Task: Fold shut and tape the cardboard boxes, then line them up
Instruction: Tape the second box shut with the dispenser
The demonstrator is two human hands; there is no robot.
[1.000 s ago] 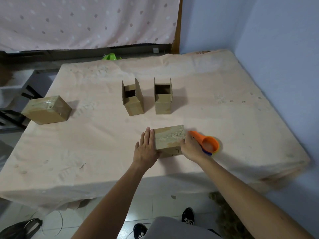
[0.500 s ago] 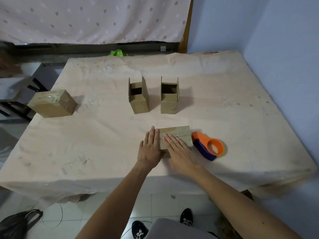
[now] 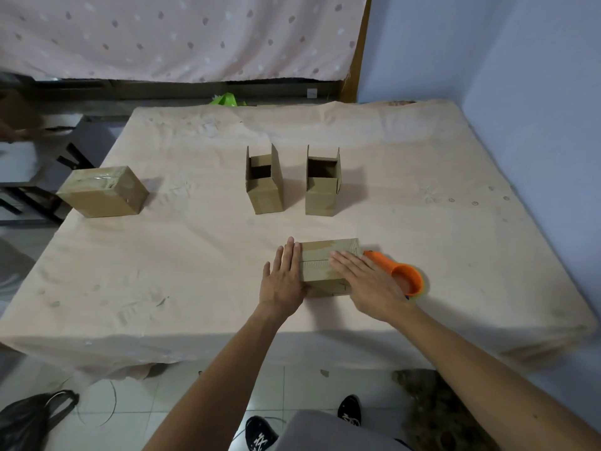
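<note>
The box lies long-axis left-right between two flat, open hands: left hand against its left end, right hand pressing its top, dispenser just right.

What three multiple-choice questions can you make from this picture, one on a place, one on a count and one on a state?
1. Where does the tape dispenser lie relative to the near box?
A. to its left
B. to its right
C. on top of it

2. How many boxes have their flaps up?
A. one
B. two
C. four

3. What is the right hand doing?
A. lying flat on the near box
B. holding the tape dispenser
C. curled in a fist

Answers:
1 B, the orange dispenser lies by the box's right end.
2 B, two open boxes stand side by side behind the near box.
3 A, its straight fingers lie across the box top.
</note>
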